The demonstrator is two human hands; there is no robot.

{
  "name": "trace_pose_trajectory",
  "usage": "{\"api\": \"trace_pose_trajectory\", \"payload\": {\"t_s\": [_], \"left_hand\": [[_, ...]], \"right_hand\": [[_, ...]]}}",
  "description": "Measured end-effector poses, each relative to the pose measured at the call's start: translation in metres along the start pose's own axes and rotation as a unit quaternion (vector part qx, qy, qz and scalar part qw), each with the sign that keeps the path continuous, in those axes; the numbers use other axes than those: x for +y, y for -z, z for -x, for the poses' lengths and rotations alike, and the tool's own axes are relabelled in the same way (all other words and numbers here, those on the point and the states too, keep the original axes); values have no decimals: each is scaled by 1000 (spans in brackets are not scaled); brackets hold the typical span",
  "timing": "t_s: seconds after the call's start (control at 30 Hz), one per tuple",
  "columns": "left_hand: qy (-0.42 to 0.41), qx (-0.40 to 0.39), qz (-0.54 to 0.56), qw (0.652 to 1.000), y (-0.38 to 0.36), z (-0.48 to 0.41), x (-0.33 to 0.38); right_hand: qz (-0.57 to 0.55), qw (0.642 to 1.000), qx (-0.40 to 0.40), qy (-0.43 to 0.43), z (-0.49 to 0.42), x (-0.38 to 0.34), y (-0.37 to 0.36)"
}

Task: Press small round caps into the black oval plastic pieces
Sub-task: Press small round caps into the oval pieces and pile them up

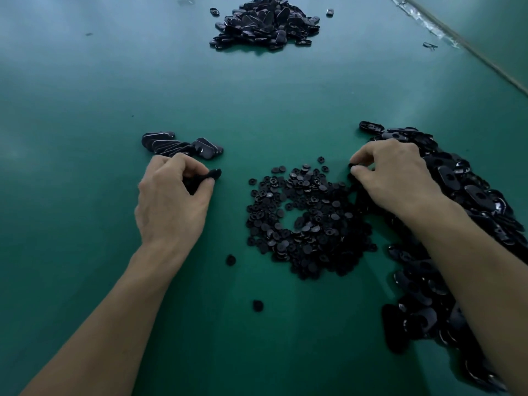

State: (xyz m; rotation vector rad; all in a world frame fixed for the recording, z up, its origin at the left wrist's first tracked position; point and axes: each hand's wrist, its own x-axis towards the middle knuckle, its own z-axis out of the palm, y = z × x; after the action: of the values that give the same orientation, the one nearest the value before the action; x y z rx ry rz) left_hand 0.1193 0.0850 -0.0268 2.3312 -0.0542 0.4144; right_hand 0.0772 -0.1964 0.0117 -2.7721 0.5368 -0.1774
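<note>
My left hand (pixel 174 195) grips one black oval piece (pixel 211 175). My right hand (pixel 397 172) pinches what looks like a small cap (pixel 352 166) at the 2 o'clock edge of the cap pile (pixel 308 218). I judge the short row (pixel 180 145) at 10 o'clock finished, while the large oval heap (pixel 457 210) at 3 o'clock is not yet done.

The table (pixel 257 104) has a smooth green top with a soft sheen. The oval pieces (pixel 457 178) are glossy black plastic, glinting at their edges; the round caps (pixel 308 218) look duller black plastic.
</note>
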Motion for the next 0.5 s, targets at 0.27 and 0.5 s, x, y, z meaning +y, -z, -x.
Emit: {"api": "trace_pose_trajectory", "payload": {"t_s": [0.27,0.5], "left_hand": [[28,8,-14,999,-2,-2,-3],[-34,39,57,997,-3,1,5]], "right_hand": [[-107,994,-2,-17,-6,4,3],[-166,984,50,32,7,-16,9]]}}
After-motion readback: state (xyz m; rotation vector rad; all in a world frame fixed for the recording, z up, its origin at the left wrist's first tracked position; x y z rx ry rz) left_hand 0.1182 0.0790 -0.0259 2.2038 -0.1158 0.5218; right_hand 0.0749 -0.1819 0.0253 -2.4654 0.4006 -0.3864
